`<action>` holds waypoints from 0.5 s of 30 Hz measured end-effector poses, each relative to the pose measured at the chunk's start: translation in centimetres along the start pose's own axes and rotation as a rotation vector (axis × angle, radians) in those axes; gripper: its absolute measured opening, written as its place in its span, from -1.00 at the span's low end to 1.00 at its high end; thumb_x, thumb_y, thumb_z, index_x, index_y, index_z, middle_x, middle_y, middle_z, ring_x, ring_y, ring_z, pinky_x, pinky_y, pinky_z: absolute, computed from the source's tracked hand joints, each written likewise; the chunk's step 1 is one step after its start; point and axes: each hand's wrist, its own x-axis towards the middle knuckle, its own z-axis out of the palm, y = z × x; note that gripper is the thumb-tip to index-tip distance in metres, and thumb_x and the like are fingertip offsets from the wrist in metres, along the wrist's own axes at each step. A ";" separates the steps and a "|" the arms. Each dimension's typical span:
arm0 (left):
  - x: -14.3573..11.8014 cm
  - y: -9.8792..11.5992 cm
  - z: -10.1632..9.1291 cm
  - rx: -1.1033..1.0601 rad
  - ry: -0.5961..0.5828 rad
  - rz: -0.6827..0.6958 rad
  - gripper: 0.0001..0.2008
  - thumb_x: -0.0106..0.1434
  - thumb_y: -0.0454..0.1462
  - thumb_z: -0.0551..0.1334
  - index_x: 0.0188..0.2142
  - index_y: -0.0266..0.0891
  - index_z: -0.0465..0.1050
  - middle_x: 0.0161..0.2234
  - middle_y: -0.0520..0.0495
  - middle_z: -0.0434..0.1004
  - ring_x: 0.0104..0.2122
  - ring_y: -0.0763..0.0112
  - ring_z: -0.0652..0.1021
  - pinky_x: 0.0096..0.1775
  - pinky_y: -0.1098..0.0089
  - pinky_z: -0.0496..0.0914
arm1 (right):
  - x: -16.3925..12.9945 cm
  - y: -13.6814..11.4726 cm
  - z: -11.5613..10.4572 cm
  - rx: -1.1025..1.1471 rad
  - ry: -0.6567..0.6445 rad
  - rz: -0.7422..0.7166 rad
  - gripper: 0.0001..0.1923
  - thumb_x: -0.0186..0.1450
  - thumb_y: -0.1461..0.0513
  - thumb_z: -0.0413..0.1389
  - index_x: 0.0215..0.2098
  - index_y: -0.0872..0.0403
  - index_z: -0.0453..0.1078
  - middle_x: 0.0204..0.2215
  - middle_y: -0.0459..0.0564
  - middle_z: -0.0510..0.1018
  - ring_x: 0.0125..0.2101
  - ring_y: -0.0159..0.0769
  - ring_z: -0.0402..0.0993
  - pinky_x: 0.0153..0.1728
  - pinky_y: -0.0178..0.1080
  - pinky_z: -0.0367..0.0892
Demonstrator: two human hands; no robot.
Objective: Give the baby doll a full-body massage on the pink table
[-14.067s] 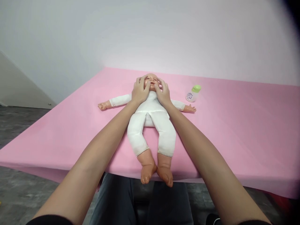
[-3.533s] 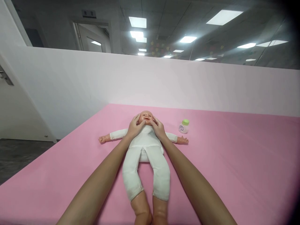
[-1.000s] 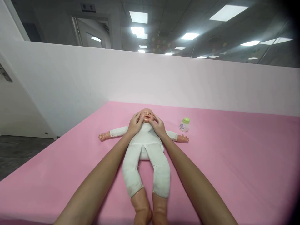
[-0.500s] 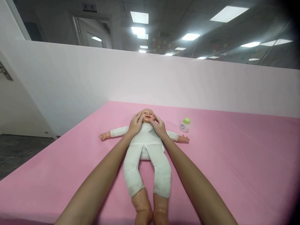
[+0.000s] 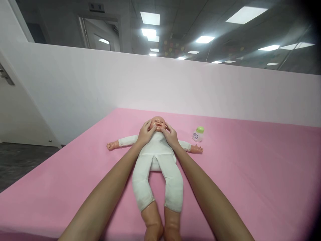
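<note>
A baby doll [image 5: 156, 144] with a white cloth body lies on its back, arms spread wide and its bare plastic feet toward me. My left hand [image 5: 145, 132] cups the left side of the doll's head, its thumb resting on the lower cheek by the chin. On the other side my right hand [image 5: 171, 134] holds the head in the same way, with the thumb beside the chin. Both sets of fingers curve around the head's sides, and their tips are partly hidden. A small clear bottle with a green cap [image 5: 198, 134] stands beyond the doll's right-side arm.
A pink sheet [image 5: 245, 174] covers the table under the doll. Behind it rises a white wall [image 5: 200, 88] with a dark glass panel reflecting ceiling lights [image 5: 149, 18]. At the left is a door with a metal handle [image 5: 7, 76], above a dark floor [image 5: 22, 164].
My left thumb has slid slightly inward across the doll's cheek toward the chin. My right thumb has shifted very little. The doll and the bottle stay in place.
</note>
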 end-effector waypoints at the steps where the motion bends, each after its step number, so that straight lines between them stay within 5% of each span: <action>1: 0.0 0.0 0.0 0.003 0.000 0.002 -0.41 0.37 -0.01 0.20 0.30 -0.22 0.31 0.32 -0.21 0.30 0.31 0.13 0.33 0.30 0.17 0.24 | 0.0 0.0 0.0 -0.001 -0.001 0.000 -0.38 0.26 0.05 0.21 0.25 0.08 0.38 0.24 0.07 0.45 0.24 -0.06 0.37 0.28 -0.04 0.26; 15: 0.0 -0.3 0.0 -0.001 -0.005 0.023 -0.39 0.34 -0.06 0.23 0.31 -0.23 0.29 0.32 -0.22 0.29 0.30 0.12 0.33 0.30 0.16 0.23 | -0.1 0.0 0.0 -0.009 0.002 -0.003 -0.35 0.28 0.02 0.20 0.27 0.12 0.36 0.26 0.10 0.42 0.25 -0.08 0.36 0.28 -0.08 0.26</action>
